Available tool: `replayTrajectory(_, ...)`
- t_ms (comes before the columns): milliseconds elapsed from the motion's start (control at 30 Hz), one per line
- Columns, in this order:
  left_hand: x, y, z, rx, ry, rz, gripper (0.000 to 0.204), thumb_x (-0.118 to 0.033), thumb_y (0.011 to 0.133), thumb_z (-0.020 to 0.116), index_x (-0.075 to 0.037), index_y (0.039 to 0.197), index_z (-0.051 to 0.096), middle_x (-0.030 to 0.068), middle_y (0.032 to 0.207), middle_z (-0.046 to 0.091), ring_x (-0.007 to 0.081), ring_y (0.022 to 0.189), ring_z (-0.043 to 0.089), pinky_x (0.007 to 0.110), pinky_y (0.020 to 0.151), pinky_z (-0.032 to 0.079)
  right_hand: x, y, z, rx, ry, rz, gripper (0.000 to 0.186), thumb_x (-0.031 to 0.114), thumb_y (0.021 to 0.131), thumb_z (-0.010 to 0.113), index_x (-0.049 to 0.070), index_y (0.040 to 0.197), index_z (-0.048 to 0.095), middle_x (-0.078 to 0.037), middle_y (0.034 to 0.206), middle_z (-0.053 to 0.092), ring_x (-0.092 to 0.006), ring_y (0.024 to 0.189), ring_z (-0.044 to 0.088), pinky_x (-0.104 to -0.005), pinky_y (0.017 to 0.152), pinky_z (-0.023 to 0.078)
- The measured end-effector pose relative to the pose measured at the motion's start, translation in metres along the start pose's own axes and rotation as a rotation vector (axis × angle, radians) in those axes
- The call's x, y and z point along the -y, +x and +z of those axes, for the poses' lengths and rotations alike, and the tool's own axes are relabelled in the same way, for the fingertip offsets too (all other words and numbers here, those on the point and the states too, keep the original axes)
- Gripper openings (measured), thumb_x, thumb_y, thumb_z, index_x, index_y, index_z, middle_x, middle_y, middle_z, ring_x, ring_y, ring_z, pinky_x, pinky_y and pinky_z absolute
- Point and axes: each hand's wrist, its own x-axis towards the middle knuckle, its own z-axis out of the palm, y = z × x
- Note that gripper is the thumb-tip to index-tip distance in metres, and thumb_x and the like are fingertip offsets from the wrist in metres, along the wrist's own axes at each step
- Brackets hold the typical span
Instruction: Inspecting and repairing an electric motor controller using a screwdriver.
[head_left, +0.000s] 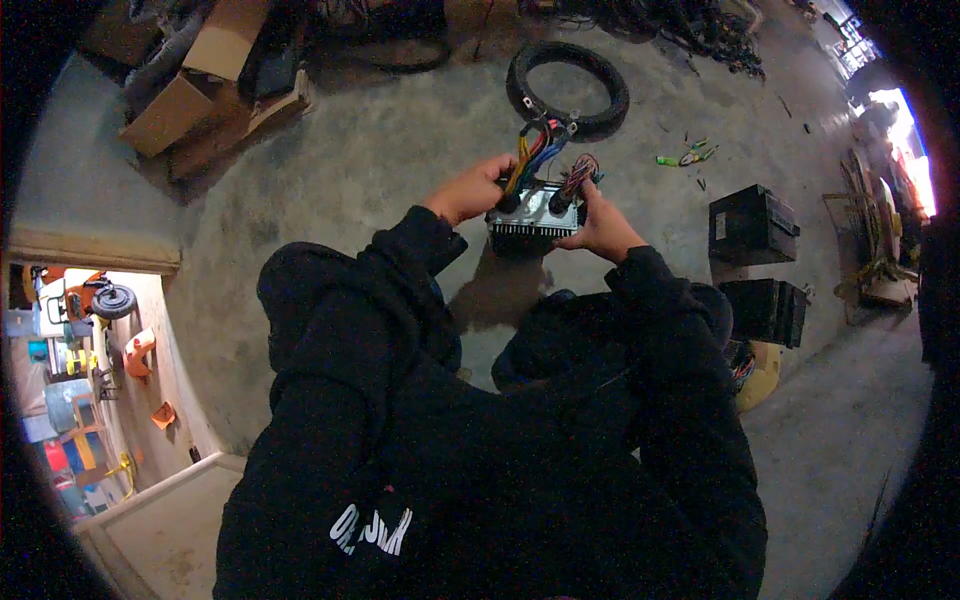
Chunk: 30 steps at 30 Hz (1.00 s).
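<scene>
A motor controller, a silvery metal box with a row of cooling fins, is held up above the concrete floor in front of me. Thick yellow, blue and red cables rise from its left part, and a bundle of thin multicoloured wires from its right. My left hand grips the box's left side, its fingertips partly hidden near the yellow cables. On the other side, my right hand closes round the right edge beside the thin wires. The controller's underside is in shadow.
Beyond the controller a black tyre lies flat. Green-handled pliers lie to its right. Two black batteries stand at my right. Cardboard boxes are piled far left, and a doorway at left shows an orange motorbike.
</scene>
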Motion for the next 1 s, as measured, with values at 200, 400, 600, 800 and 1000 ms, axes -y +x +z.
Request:
replayTrajectory(200, -0.021, -0.008, 0.017, -0.137, 0.070, 0.027, 0.042, 0.007, 0.082, 0.066, -0.004, 0.122, 0.062, 0.0049, 0.112, 0.068, 0.0162, 0.105, 0.061, 0.032, 0.092, 0.049, -0.002, -0.004, 0.003, -0.152, 0.001, -0.149, 0.096, 0.022, 0.063, 0.094, -0.002, 0.141, 0.043, -0.023, 0.130, 0.060, -0.0406, 0.123, 0.059, -0.0421, 0.105, 0.047)
replayTrajectory(400, -0.012, -0.011, 0.018, -0.288, 0.124, -0.023, 0.040, 0.007, 0.080, 0.065, -0.004, 0.118, 0.063, 0.0048, 0.106, 0.067, 0.0160, 0.100, 0.061, 0.031, 0.089, 0.049, 0.002, -0.007, 0.003, -0.228, -0.082, -0.181, 0.088, 0.021, 0.059, 0.095, -0.002, 0.132, 0.052, -0.021, 0.130, 0.057, -0.0406, 0.125, 0.054, -0.0427, 0.106, 0.045)
replayTrajectory(600, 0.010, -0.011, 0.013, -0.397, 0.160, 0.117, 0.042, 0.000, 0.082, 0.070, -0.002, 0.123, 0.060, 0.0064, 0.110, 0.068, 0.0176, 0.100, 0.062, 0.033, 0.088, 0.050, 0.009, -0.005, 0.009, -0.251, -0.066, -0.202, 0.078, 0.016, 0.058, 0.093, 0.001, 0.124, 0.055, -0.020, 0.127, 0.060, -0.0427, 0.122, 0.057, -0.0454, 0.103, 0.049)
replayTrajectory(800, 0.004, -0.010, 0.028, -0.373, 0.046, 0.009, 0.042, -0.002, 0.084, 0.071, -0.002, 0.125, 0.059, 0.0067, 0.112, 0.067, 0.0181, 0.102, 0.061, 0.032, 0.090, 0.049, 0.011, -0.015, 0.009, -0.266, -0.098, -0.100, 0.074, 0.014, 0.060, 0.091, 0.003, 0.125, 0.056, -0.020, 0.126, 0.061, -0.0423, 0.120, 0.058, -0.0467, 0.101, 0.049)
replayTrajectory(1000, 0.015, -0.008, 0.038, -0.545, 0.018, 0.053, 0.039, 0.005, 0.083, 0.053, 0.001, 0.121, 0.058, 0.0122, 0.110, 0.067, 0.0229, 0.101, 0.063, 0.034, 0.090, 0.050, 0.010, -0.016, 0.024, -0.334, -0.124, -0.049, 0.075, 0.016, 0.064, 0.091, 0.004, 0.128, 0.054, -0.020, 0.130, 0.059, -0.0423, 0.123, 0.056, -0.0484, 0.102, 0.049)
